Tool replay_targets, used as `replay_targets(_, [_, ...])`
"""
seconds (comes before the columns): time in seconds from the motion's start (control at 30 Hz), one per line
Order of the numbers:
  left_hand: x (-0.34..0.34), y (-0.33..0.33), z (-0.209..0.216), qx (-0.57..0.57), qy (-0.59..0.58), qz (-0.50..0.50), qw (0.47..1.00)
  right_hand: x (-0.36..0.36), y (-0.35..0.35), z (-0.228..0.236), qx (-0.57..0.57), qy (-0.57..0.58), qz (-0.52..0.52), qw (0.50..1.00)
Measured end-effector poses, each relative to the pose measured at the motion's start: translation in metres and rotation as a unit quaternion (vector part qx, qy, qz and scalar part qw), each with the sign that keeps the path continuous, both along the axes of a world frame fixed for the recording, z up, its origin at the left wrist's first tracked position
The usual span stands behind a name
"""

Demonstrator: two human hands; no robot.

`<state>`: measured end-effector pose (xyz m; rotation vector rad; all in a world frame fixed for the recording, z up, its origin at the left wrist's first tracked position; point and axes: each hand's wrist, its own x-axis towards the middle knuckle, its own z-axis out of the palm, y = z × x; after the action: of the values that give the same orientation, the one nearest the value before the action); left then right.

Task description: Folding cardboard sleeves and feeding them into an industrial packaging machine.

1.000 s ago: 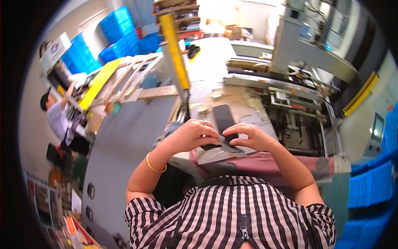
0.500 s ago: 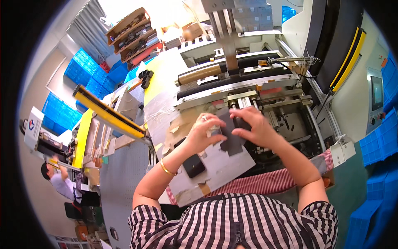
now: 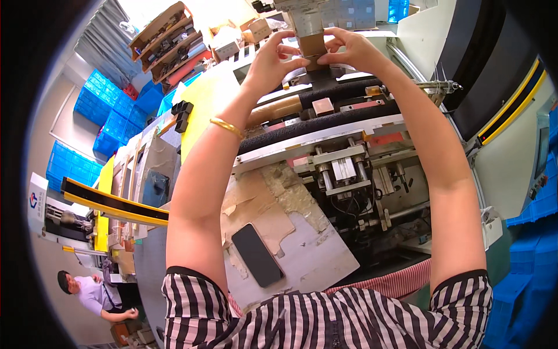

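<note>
Both my arms stretch forward to the far side of the machine. My left hand point(image 3: 276, 63) and my right hand point(image 3: 354, 53) meet at either side of a brown cardboard-like piece point(image 3: 313, 46) beneath a vertical machine head point(image 3: 305, 20). Thumbs and fingertips of both hands press in on its lower edge; the fingers are partly hidden. Just below it lies a dark flat surface point(image 3: 323, 77), its kind unclear. Nearer to me, a black smartphone point(image 3: 257, 255) lies face up on a white board point(image 3: 314, 267) with torn brown paper point(image 3: 256, 200) on it.
Black rollers point(image 3: 343, 119) and a metal rail point(image 3: 317, 141) cross under my arms. Rods and cylinders point(image 3: 346, 168) fill the machine's open bay. Yellow-black bars stand left point(image 3: 116, 203) and right point(image 3: 514, 104). A person point(image 3: 93, 294) sits far left. Blue crates point(image 3: 514, 262) stack at right.
My hands have moved from above the white board up and away to the machine head. The dark grey flat piece beside them is gone from the board. The brown piece has risen with the head.
</note>
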<state>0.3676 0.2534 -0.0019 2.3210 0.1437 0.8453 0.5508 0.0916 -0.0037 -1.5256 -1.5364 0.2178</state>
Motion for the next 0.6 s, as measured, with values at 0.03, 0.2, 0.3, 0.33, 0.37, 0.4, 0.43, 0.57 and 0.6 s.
replay_targets(0.03, [0.002,-0.001,-0.001,0.017,-0.004,0.012,1.000,-0.004,0.002,0.006,-0.019,-0.106,-0.040,0.993])
replay_targets(0.2, [-0.027,-0.026,-0.022,0.023,-0.075,0.087,0.993,-0.060,-0.022,-0.012,0.236,0.148,-0.111,0.954])
replay_targets(0.3, [-0.124,-0.061,-0.047,-0.061,0.026,0.008,0.998,-0.177,-0.085,-0.067,0.175,0.281,-0.011,0.944])
replay_targets(0.33, [-0.162,-0.066,-0.065,-0.030,0.011,-0.010,0.999,-0.208,-0.106,-0.087,0.058,0.212,0.037,0.975])
replay_targets(0.37, [-0.199,-0.071,-0.083,0.003,-0.002,-0.028,1.000,-0.238,-0.122,-0.110,0.002,0.178,0.094,0.980])
replay_targets(0.4, [-0.242,-0.076,-0.096,-0.033,0.038,-0.004,0.999,-0.270,-0.137,-0.118,-0.082,0.202,0.142,0.966])
replay_targets(0.43, [-0.283,-0.079,-0.107,-0.071,0.072,0.013,0.995,-0.296,-0.152,-0.135,-0.114,0.206,0.183,0.955])
replay_targets(0.57, [-0.475,-0.089,-0.152,-0.224,-0.011,0.271,0.936,-0.387,-0.190,-0.139,-0.262,0.290,0.269,0.880])
replay_targets(0.6, [-0.528,-0.093,-0.172,-0.250,-0.057,0.340,0.904,-0.404,-0.189,-0.137,-0.265,0.242,0.295,0.885])
